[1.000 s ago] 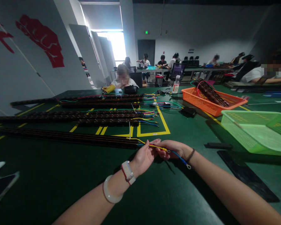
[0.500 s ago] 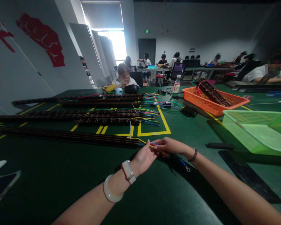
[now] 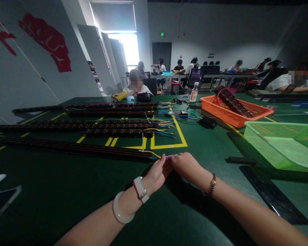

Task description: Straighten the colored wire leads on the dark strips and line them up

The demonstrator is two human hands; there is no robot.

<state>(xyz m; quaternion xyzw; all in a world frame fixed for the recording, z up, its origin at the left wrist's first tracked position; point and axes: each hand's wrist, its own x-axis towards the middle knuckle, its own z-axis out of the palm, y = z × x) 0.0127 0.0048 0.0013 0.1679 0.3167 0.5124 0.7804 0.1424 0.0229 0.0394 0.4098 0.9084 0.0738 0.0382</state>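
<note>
A long black strip bundle [image 3: 74, 149] lies across the green table, with coloured wires [image 3: 154, 154] coming out of its right end. My left hand [image 3: 159, 172] is closed on these wires, thumb on top, close to the bundle's end. Just to the right, my right hand [image 3: 187, 166] is closed around the same wires, its fingers touching those of my left hand. The wires' free ends are hidden by my right hand. A white tie [image 3: 143, 142] stands up near the bundle's end.
More black bundles [image 3: 113, 126] with wires lie farther back. To the right are an orange basket [image 3: 236, 120], a green basket [image 3: 279, 163] and a black flat panel [image 3: 274, 194]. A bottle [image 3: 194, 92] stands at the back, where a person [image 3: 136, 83] sits.
My right hand has turned and curled over the wires. The wire ends with ring terminals, seen hanging to the right before, are now out of sight.
</note>
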